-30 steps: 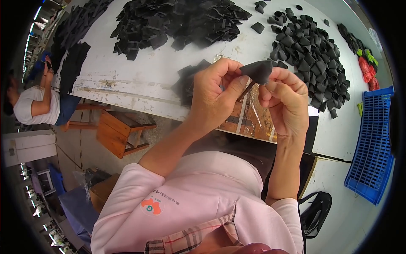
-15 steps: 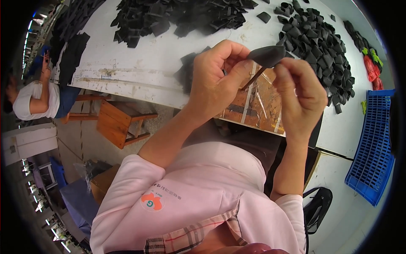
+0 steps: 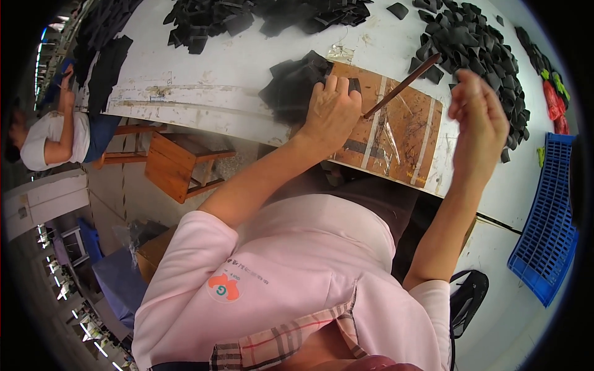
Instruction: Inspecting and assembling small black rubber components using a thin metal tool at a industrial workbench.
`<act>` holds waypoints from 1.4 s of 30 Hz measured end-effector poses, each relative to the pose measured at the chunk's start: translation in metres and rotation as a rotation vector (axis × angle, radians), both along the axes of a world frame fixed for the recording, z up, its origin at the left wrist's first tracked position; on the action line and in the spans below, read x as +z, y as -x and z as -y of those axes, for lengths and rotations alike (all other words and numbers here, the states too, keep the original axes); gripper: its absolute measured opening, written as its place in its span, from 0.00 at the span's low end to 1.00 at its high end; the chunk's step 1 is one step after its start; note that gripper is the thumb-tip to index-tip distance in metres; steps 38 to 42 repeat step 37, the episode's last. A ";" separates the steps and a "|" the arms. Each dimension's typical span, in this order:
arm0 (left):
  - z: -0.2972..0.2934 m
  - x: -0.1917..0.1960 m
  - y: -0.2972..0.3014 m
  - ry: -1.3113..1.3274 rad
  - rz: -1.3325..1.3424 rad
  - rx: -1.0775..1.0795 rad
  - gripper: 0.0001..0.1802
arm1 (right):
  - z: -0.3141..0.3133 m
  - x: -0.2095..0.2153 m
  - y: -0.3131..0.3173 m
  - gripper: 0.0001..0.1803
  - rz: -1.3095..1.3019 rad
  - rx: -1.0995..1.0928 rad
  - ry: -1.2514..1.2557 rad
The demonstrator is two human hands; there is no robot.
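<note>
My left hand (image 3: 334, 114) rests palm down at the left edge of the brown board (image 3: 402, 139), its fingers curled over a black fabric piece. Part of that piece shows at the fingertips; the rest is hidden. Beside it lies a loose stack of black fabric pieces (image 3: 291, 89). From the board a thin dark brown stick (image 3: 402, 86) rises at a slant, with nothing on it. My right hand (image 3: 479, 127) hangs in the air right of the stick, slightly blurred, its fingers loosely bent and apart, holding nothing visible.
A heap of folded black pieces (image 3: 476, 55) covers the table's right side; more black pieces (image 3: 229, 18) lie at the far side. A blue plastic crate (image 3: 541, 222) stands at right. At left are a wooden stool (image 3: 179, 164) and another person (image 3: 52, 139).
The black piece held between both hands at the stick's tip is gone from there. My left hand has dropped to the fabric stack; my right hand has moved right, away from the stick.
</note>
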State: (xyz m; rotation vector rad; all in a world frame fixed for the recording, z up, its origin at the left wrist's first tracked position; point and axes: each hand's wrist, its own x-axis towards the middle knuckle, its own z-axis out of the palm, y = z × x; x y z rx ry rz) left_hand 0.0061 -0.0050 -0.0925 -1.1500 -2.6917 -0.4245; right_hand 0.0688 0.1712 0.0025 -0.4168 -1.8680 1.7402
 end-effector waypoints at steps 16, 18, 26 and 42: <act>0.028 0.001 -0.020 -0.473 -0.260 -0.311 0.08 | 0.064 -0.070 -0.015 0.16 0.418 0.288 0.521; 0.031 0.000 -0.023 -0.467 -0.266 -0.326 0.09 | 0.068 -0.071 -0.014 0.14 0.431 0.276 0.527; 0.029 0.029 -0.047 -1.039 0.603 -0.040 0.07 | 0.059 -0.067 -0.026 0.09 0.170 0.381 0.834; 0.037 0.054 -0.032 -0.964 1.550 -0.010 0.10 | 0.053 -0.073 -0.040 0.14 0.207 0.611 0.857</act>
